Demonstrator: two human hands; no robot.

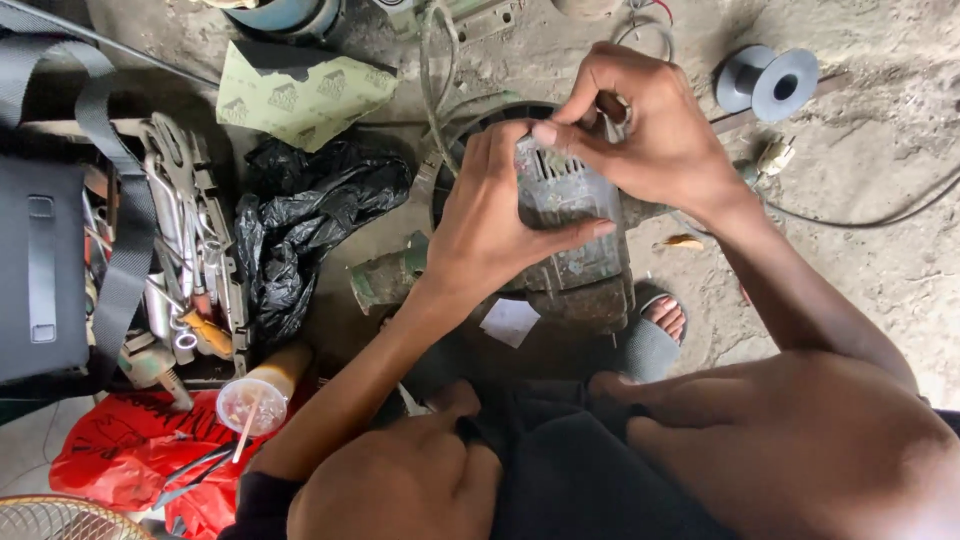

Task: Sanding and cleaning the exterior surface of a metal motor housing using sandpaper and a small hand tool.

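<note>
Both hands grip a grimy grey motor housing point(570, 215) on the dusty concrete floor point(880, 230): left hand point(490, 225) clasping its side, right hand point(640, 125) pinching its top. Black plastic bag point(300, 225), open toolbox point(185, 250) and lidded cup point(252, 400) crowd the left; a grey spool point(770, 82) lies beyond.

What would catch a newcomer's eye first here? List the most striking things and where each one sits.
Dead centre, the left hand and right hand clasp a grimy grey-green motor housing standing on the dusty floor. At the left edge lies an open tray of metal hand tools, with a crumpled black plastic bag beside it. Lower left, a bright red plastic bag lies by a plastic cup with a straw.
</note>
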